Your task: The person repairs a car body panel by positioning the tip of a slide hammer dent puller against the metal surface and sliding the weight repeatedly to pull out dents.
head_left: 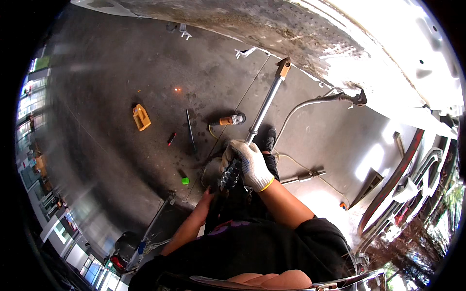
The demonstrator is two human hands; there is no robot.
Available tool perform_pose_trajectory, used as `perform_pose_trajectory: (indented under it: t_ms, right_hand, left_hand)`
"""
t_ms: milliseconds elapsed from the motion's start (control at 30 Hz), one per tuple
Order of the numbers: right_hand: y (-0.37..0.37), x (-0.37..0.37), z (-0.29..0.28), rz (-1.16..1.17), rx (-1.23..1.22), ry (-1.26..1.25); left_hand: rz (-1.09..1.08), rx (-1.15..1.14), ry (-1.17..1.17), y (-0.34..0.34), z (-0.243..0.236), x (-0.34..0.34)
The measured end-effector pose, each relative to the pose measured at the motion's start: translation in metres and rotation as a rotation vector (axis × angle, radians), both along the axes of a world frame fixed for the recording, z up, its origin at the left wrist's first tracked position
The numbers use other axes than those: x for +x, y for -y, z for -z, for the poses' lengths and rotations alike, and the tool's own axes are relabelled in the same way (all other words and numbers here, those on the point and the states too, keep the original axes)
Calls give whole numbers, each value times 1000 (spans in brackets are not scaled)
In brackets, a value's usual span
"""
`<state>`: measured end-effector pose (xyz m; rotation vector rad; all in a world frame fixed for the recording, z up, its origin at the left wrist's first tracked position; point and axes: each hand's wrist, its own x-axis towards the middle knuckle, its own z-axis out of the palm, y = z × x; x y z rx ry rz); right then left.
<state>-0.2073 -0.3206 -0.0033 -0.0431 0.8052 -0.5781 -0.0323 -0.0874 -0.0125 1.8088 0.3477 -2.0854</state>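
Concrete floor [121, 72]; tool [264, 106] up-right.

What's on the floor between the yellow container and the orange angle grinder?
In the head view, between the yellow container and the orange angle grinder lie a thin dark rod and, lower, a small red-and-black tool; otherwise stained concrete floor.

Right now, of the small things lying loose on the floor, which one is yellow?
The boxy yellow container, farthest left. The marker-like piece beside it is red and black, and the little cap nearer the gloved right hand is green.
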Motion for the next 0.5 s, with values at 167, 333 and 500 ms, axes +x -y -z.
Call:
perform_pose_trajectory:
  t_ms: [167,333,500]
  right_hand:
    - [5,-2,-5,16,0,37]
    - [5,-1,-5,17,-8,52]
    - [7,0,-8,-1,3,-8]
  left_hand:
    - [43,25,15,24,-19,-5]
    - [40,72,38,26,-23,-5]
    - [35,-9,26,22,-19,-1]
